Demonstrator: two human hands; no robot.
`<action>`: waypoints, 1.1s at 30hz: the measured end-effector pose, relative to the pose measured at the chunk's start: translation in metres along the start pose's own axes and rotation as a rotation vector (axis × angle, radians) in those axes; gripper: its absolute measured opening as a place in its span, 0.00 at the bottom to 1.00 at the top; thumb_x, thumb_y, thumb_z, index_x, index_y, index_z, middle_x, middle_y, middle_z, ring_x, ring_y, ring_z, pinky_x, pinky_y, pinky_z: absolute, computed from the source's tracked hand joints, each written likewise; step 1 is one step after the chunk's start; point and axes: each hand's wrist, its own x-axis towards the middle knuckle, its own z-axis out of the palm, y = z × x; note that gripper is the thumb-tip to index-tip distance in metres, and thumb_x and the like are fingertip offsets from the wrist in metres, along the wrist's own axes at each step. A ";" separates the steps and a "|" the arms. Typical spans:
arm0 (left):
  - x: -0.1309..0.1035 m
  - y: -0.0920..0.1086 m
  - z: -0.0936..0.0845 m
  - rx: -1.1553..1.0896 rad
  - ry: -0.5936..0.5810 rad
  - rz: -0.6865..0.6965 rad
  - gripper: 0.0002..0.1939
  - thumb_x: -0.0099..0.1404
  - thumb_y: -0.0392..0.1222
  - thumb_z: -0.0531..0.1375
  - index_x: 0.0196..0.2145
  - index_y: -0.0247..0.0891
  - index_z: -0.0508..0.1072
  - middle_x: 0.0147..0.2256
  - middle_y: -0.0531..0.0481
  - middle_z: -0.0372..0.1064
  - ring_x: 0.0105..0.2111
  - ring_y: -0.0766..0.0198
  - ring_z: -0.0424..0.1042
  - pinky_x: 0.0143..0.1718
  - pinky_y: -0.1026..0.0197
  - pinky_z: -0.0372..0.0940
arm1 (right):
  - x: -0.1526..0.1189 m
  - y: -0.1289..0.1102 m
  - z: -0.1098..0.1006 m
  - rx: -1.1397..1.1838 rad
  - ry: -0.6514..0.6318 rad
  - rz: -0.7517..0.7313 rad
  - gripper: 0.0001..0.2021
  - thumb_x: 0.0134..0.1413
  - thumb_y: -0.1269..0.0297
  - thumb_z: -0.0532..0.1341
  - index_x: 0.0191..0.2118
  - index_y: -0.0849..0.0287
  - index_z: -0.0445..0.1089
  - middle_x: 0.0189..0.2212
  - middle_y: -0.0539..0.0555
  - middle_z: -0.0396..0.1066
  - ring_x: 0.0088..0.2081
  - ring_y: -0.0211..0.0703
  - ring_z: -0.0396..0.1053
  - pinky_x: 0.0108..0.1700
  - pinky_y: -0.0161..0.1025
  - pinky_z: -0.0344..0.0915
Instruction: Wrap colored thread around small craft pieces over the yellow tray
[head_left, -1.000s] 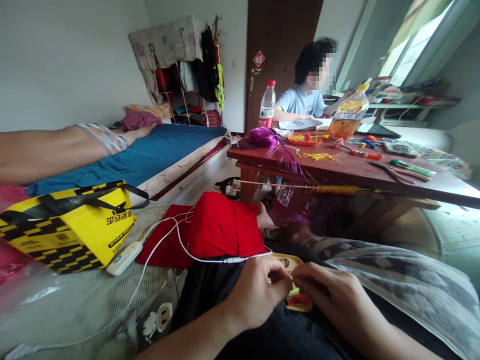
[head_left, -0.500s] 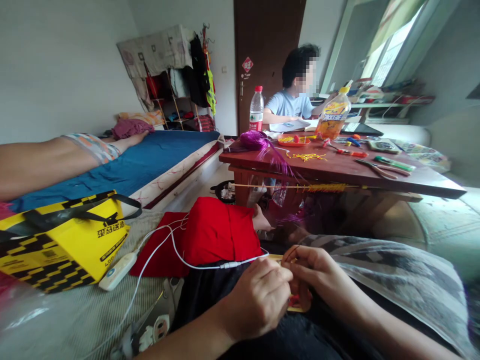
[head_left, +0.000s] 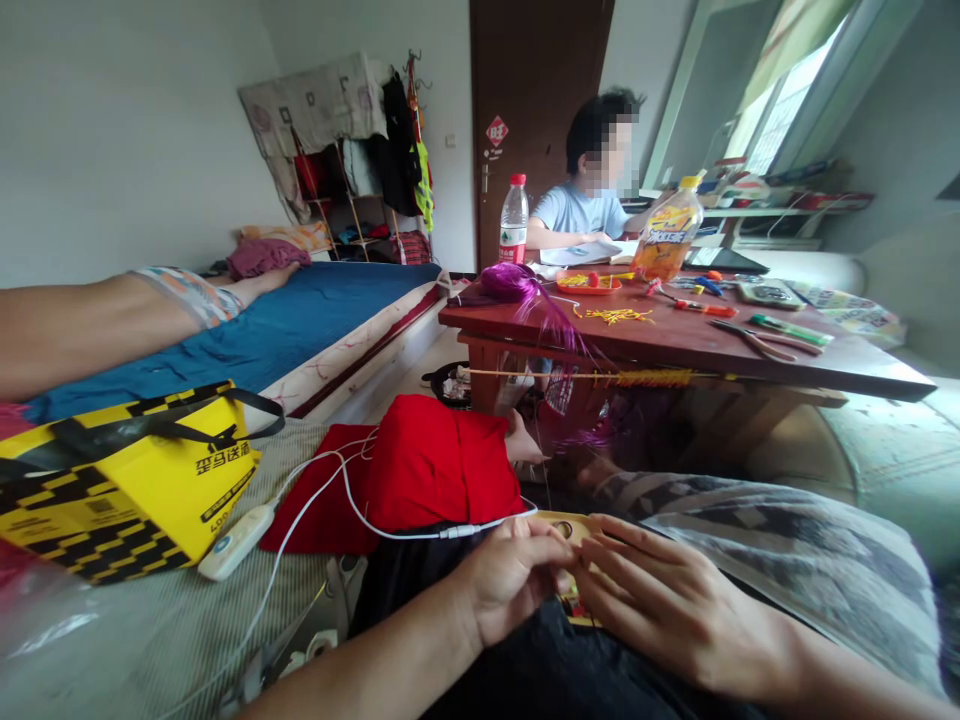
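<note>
Left hand [head_left: 510,588]: fingers are bending inward, tips meeting or nearly meeting those of the right; whether it is pinching anything, cannot tell. Right hand [head_left: 664,608]: fingers are lying long and close together; any grip likewise cannot be told. Tray [head_left: 580,522]: pale yellow, narrow-rimmed, sitting beneath and between the hands over dark cloth [head_left: 555,665]; a round, dark-edged ring [head_left: 564,529] is showing near its far end, small red bits [head_left: 574,606] near its near end, the middle being covered by fingers. Beyond: red cloth [head_left: 446,465], with a white cable [head_left: 424,535] running along its near edge. Farther: reddish-brown surface [head_left: 517,318], bearing purple strands [head_left: 510,282] and pliers [head_left: 752,341].
</note>
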 end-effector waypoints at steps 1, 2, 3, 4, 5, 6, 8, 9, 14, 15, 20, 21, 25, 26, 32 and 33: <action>-0.001 -0.001 0.000 0.025 0.020 0.025 0.10 0.40 0.38 0.65 0.16 0.33 0.67 0.18 0.55 0.60 0.20 0.72 0.58 0.26 0.67 0.53 | 0.001 -0.001 0.000 0.031 0.000 0.029 0.16 0.57 0.78 0.45 0.37 0.65 0.70 0.29 0.57 0.76 0.34 0.46 0.74 0.45 0.44 0.70; -0.003 -0.001 0.001 0.093 0.044 0.085 0.09 0.41 0.39 0.65 0.17 0.33 0.67 0.19 0.54 0.60 0.22 0.71 0.59 0.27 0.66 0.54 | 0.003 -0.001 0.001 0.081 0.009 0.071 0.16 0.58 0.77 0.44 0.38 0.65 0.70 0.28 0.57 0.76 0.32 0.44 0.74 0.45 0.44 0.70; -0.005 0.000 0.002 0.206 0.063 0.176 0.09 0.44 0.40 0.64 0.17 0.33 0.68 0.21 0.53 0.61 0.24 0.69 0.61 0.29 0.65 0.55 | 0.005 -0.003 0.002 0.144 0.029 0.130 0.16 0.59 0.76 0.44 0.38 0.64 0.69 0.27 0.56 0.75 0.31 0.43 0.74 0.45 0.44 0.70; -0.008 0.001 0.003 0.350 0.077 0.291 0.09 0.47 0.40 0.64 0.18 0.33 0.69 0.24 0.51 0.62 0.27 0.67 0.62 0.32 0.64 0.56 | 0.007 -0.004 0.003 0.221 0.051 0.211 0.16 0.59 0.75 0.44 0.38 0.64 0.69 0.26 0.55 0.74 0.29 0.41 0.73 0.43 0.42 0.70; -0.011 0.002 0.004 0.507 0.086 0.417 0.08 0.50 0.39 0.62 0.18 0.33 0.70 0.27 0.50 0.62 0.31 0.65 0.63 0.35 0.64 0.57 | 0.009 -0.005 0.004 0.310 0.065 0.320 0.15 0.60 0.74 0.45 0.37 0.63 0.69 0.25 0.54 0.73 0.27 0.40 0.72 0.40 0.40 0.71; -0.015 0.003 0.006 0.658 0.093 0.536 0.08 0.53 0.38 0.61 0.19 0.33 0.70 0.30 0.49 0.60 0.33 0.64 0.62 0.37 0.63 0.57 | 0.011 -0.007 0.005 0.406 0.064 0.454 0.13 0.60 0.72 0.47 0.35 0.62 0.69 0.24 0.53 0.72 0.26 0.38 0.71 0.36 0.36 0.70; -0.021 0.004 0.008 0.884 0.113 0.709 0.07 0.55 0.34 0.58 0.21 0.33 0.70 0.32 0.48 0.57 0.35 0.63 0.62 0.38 0.62 0.58 | 0.013 -0.009 0.007 0.607 0.021 0.748 0.11 0.59 0.68 0.50 0.31 0.59 0.69 0.22 0.50 0.70 0.23 0.37 0.69 0.26 0.32 0.67; -0.023 0.003 0.008 0.955 0.127 0.759 0.07 0.56 0.32 0.56 0.21 0.33 0.69 0.33 0.48 0.56 0.34 0.64 0.61 0.37 0.62 0.59 | 0.014 -0.010 0.008 0.715 -0.012 0.885 0.11 0.58 0.66 0.52 0.29 0.59 0.69 0.21 0.49 0.69 0.22 0.36 0.68 0.23 0.31 0.64; -0.024 -0.003 0.006 1.159 0.154 0.982 0.07 0.55 0.27 0.54 0.24 0.34 0.69 0.33 0.48 0.56 0.33 0.65 0.61 0.37 0.62 0.61 | 0.015 -0.011 0.010 1.158 0.005 1.206 0.11 0.54 0.59 0.56 0.29 0.60 0.68 0.19 0.46 0.65 0.19 0.34 0.64 0.21 0.31 0.60; -0.023 -0.005 0.005 1.187 0.151 1.031 0.07 0.56 0.27 0.53 0.25 0.34 0.69 0.33 0.48 0.57 0.34 0.64 0.61 0.37 0.62 0.62 | 0.016 -0.011 0.010 1.218 0.022 1.234 0.11 0.53 0.58 0.56 0.28 0.60 0.68 0.19 0.46 0.65 0.19 0.34 0.64 0.21 0.31 0.60; -0.021 -0.007 -0.001 1.328 0.166 1.195 0.07 0.57 0.27 0.52 0.27 0.33 0.68 0.33 0.47 0.58 0.35 0.64 0.61 0.37 0.63 0.63 | 0.021 -0.011 0.011 1.374 0.116 1.332 0.13 0.50 0.55 0.60 0.26 0.60 0.64 0.17 0.45 0.64 0.17 0.33 0.63 0.20 0.31 0.59; -0.021 -0.007 -0.002 1.365 0.160 1.239 0.07 0.57 0.27 0.52 0.27 0.33 0.67 0.33 0.46 0.59 0.35 0.64 0.61 0.37 0.63 0.63 | 0.021 -0.011 0.012 1.399 0.128 1.343 0.13 0.49 0.55 0.60 0.25 0.60 0.64 0.17 0.45 0.64 0.17 0.33 0.63 0.19 0.31 0.59; -0.022 -0.003 -0.005 1.532 0.063 1.460 0.06 0.59 0.26 0.52 0.29 0.30 0.67 0.34 0.44 0.63 0.35 0.63 0.60 0.40 0.60 0.61 | 0.021 -0.009 0.013 1.528 0.137 1.367 0.16 0.46 0.52 0.61 0.25 0.61 0.63 0.15 0.45 0.65 0.15 0.32 0.63 0.18 0.30 0.58; -0.023 -0.001 -0.006 1.565 0.038 1.495 0.06 0.59 0.26 0.52 0.29 0.29 0.68 0.34 0.44 0.65 0.35 0.63 0.60 0.41 0.60 0.60 | 0.021 -0.009 0.014 1.558 0.136 1.368 0.16 0.46 0.52 0.61 0.25 0.61 0.63 0.14 0.46 0.66 0.15 0.32 0.63 0.18 0.30 0.58; -0.024 0.006 -0.007 1.694 -0.054 1.546 0.06 0.59 0.25 0.52 0.31 0.28 0.69 0.35 0.44 0.70 0.34 0.61 0.63 0.41 0.58 0.59 | 0.018 -0.008 0.018 1.608 0.125 1.345 0.15 0.49 0.52 0.60 0.27 0.62 0.62 0.15 0.46 0.66 0.15 0.32 0.63 0.18 0.30 0.60; -0.024 0.006 -0.005 1.691 -0.060 1.519 0.07 0.59 0.26 0.52 0.31 0.28 0.69 0.34 0.44 0.71 0.33 0.61 0.63 0.40 0.57 0.59 | 0.018 -0.008 0.017 1.564 0.114 1.337 0.15 0.51 0.52 0.58 0.27 0.61 0.62 0.15 0.46 0.65 0.15 0.32 0.64 0.18 0.30 0.60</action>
